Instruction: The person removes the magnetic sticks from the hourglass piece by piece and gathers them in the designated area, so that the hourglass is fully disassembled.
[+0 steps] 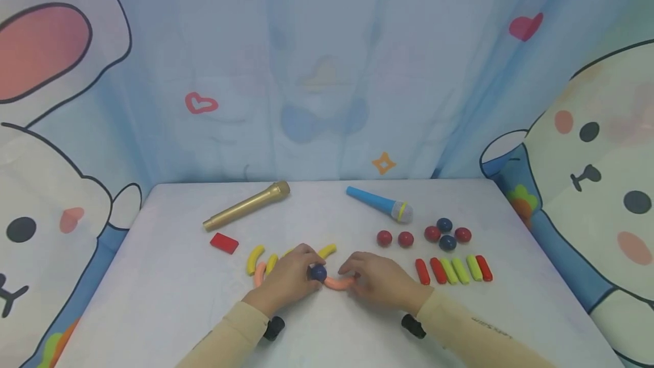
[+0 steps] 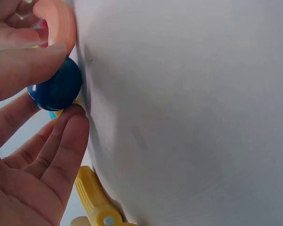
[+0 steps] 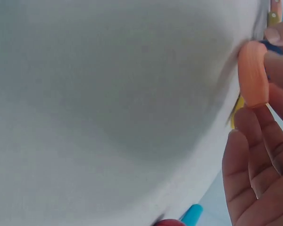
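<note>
My left hand pinches a dark blue ball between thumb and fingers. In the left wrist view the glossy ball meets the end of an orange curved stick. My right hand holds the other end of this curved stick, with the thumb lying along it in the right wrist view. Behind and beside the left hand are yellow curved sticks and another orange curved stick, partly hidden by that hand. One more yellow stick lies just beyond the ball.
A gold microphone and a blue microphone lie at the back. Left, a red rectangular block. Right, several red balls and two blue balls sit behind a row of red sticks and green sticks.
</note>
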`<state>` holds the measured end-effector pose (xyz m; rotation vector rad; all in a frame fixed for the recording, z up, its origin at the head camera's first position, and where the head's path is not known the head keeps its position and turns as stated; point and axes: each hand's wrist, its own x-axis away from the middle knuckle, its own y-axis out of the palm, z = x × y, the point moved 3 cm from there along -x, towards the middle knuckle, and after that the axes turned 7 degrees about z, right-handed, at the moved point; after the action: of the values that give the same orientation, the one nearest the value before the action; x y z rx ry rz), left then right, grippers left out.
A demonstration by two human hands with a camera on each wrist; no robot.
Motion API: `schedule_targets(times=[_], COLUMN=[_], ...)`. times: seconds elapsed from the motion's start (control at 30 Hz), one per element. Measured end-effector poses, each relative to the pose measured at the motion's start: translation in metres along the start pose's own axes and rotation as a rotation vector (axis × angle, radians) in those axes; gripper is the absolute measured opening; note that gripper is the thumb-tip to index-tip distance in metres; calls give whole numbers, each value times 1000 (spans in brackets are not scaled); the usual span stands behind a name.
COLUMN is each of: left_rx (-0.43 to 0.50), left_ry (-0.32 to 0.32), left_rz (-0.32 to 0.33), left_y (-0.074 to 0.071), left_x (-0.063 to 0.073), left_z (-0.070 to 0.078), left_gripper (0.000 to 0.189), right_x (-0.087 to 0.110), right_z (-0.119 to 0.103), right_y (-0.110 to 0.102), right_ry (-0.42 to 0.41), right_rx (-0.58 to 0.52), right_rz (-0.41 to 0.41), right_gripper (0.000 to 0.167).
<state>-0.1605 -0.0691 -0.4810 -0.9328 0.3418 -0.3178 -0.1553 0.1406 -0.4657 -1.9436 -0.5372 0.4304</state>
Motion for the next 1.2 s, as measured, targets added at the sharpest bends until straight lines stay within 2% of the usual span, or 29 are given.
schedule_targets(times=[0.17,0.37,0.53,0.67,0.83,1.2], left_rx=[9,4,-12,-13,-18,-48], left_ry=[-14,-8,8,4,-11,-2], left_rz=[-14,-45,-33,-28,-38,-11], left_y=[0,-1,2,2,0,-2], left_x=[1,0,-2,-1,0,2], left_z=[0,1,0,0,0,1], left_gripper=[39,36,38,40,39,38], right_x=[-4,-9,-11,-13,-15,-22], right_z=[7,13,4,-2,-2,1], right_y=[4,5,4,7,10,10], right_ry=[-6,15,-74,-112,-90,-11], right_rx=[74,131,145,126,96,45], right_rz=[10,19,75,66,40,30], right_gripper=[20,20,21,22,19,16])
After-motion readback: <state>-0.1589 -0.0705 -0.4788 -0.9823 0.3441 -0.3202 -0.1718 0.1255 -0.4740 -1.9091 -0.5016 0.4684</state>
